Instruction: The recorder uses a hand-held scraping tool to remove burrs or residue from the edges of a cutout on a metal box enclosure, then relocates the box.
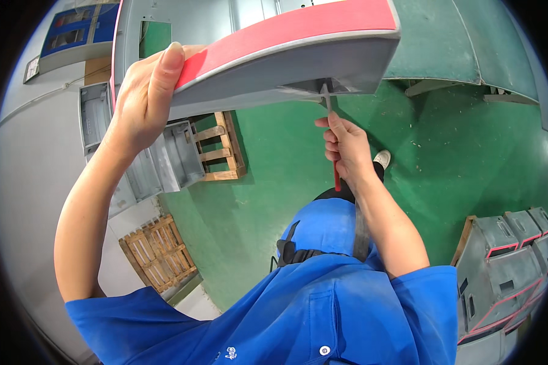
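Note:
A large grey metal housing (274, 73), its front edge covered by a wide pink-red strip (286, 35), fills the top of the view. My left hand (149, 91) grips its left end, with the thumb over the strip. Closed round a slim metal tool (327, 97) with a red handle (337, 176), my right hand (349, 146) is just below the housing's right part. The tool points up, its tip at a dark rectangular cutout (323, 87) in the grey face. I cannot tell whether the tip touches the cutout's edge.
Wooden pallets (225, 146) and grey metal boxes (176, 155) stand on the left. Several grey housings with pink-red edges (505, 261) are stacked at the lower right. A green-covered surface (456, 42) lies at the upper right, above the green floor (274, 158).

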A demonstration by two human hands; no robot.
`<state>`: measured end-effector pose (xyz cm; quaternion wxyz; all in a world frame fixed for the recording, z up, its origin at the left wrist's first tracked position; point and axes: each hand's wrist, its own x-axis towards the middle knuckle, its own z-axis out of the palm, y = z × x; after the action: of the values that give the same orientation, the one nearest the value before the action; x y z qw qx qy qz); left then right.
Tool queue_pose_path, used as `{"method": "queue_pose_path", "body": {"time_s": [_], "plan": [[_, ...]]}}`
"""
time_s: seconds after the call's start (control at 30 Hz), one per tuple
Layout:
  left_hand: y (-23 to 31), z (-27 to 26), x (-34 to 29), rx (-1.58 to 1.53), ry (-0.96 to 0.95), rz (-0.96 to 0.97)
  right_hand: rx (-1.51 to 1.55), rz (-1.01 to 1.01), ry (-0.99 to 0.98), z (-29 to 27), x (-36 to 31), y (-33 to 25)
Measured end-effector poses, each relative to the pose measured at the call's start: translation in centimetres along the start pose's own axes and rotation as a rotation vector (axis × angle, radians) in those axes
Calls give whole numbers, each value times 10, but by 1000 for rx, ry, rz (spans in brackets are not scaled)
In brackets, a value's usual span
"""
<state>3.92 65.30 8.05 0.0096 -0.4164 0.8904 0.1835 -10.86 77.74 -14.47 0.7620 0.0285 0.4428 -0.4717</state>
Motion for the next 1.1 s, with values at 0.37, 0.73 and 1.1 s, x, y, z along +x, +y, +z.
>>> {"method": "queue_pose_path", "body": {"time_s": [0.37,0.73,1.1], "plan": [[-4,0,0,29,10,26,-136,22,56,4,-7,13],[-6,1,3,-17,-14,47,-1,-32,-75,16,-11,7],[-1,-3,4,-2,-67,43,72,41,-42,12,-4,4]]}}
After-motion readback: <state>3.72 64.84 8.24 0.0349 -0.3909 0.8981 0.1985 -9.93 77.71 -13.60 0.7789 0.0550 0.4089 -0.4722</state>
